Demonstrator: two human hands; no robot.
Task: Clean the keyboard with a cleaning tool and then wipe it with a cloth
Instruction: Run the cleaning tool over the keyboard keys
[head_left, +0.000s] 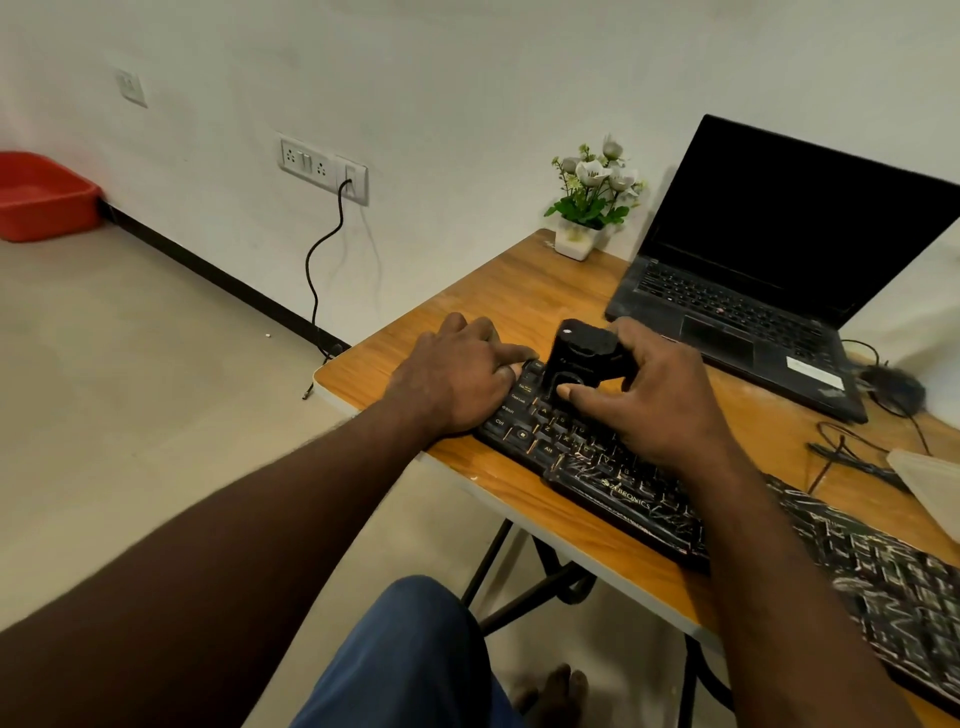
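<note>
A black keyboard (644, 499) with scratched white markings lies diagonally along the front edge of the wooden table (519, 301). My right hand (660, 405) grips a black handheld cleaning tool (584, 353), its lower end set on the keys at the keyboard's left end. Just left of the tool, my left hand (457, 379) lies over the keyboard's left edge, fingertips touching the keys and the board. A pale cloth (930, 483) lies at the table's right edge.
An open black laptop (769, 291) stands at the back right, a small white pot of flowers (592, 208) to its left. A mouse (893, 389) and loose cables (852, 452) lie right of the keyboard. A red tub (41, 197) sits on the floor.
</note>
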